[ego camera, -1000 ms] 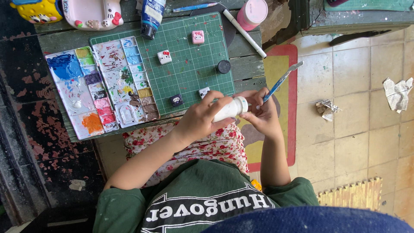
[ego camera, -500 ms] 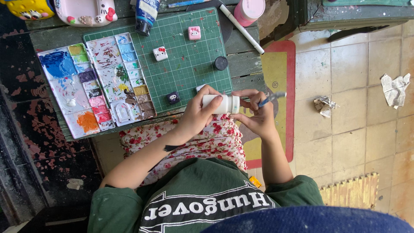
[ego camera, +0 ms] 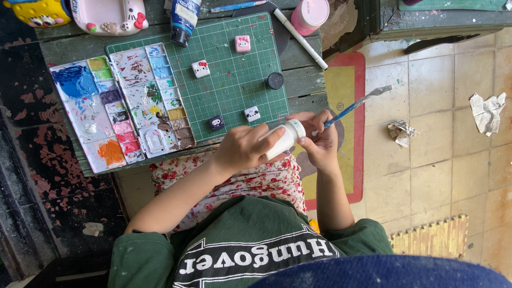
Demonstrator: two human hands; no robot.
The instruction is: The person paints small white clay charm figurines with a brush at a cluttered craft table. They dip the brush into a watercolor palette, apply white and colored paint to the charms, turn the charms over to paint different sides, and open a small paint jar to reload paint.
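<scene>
Left hand (ego camera: 242,149) wrapped around small white bottle (ego camera: 282,140), held just off bench (ego camera: 304,80) edge at about 6 o'clock of green cutting mat (ego camera: 234,74), above floral lap. Right hand (ego camera: 320,140) touching bottle's cap end while pinching blue-handled paintbrush (ego camera: 352,106), handle slanting toward 2 o'clock. Paint palette (ego camera: 120,106) at 9 o'clock of mat; small painted cubes on mat, white one (ego camera: 252,113) and dark one (ego camera: 216,122) nearest hands; black cap (ego camera: 275,80) at 12 o'clock of bottle; pink jar (ego camera: 309,13) and white pen (ego camera: 300,38) further up.
</scene>
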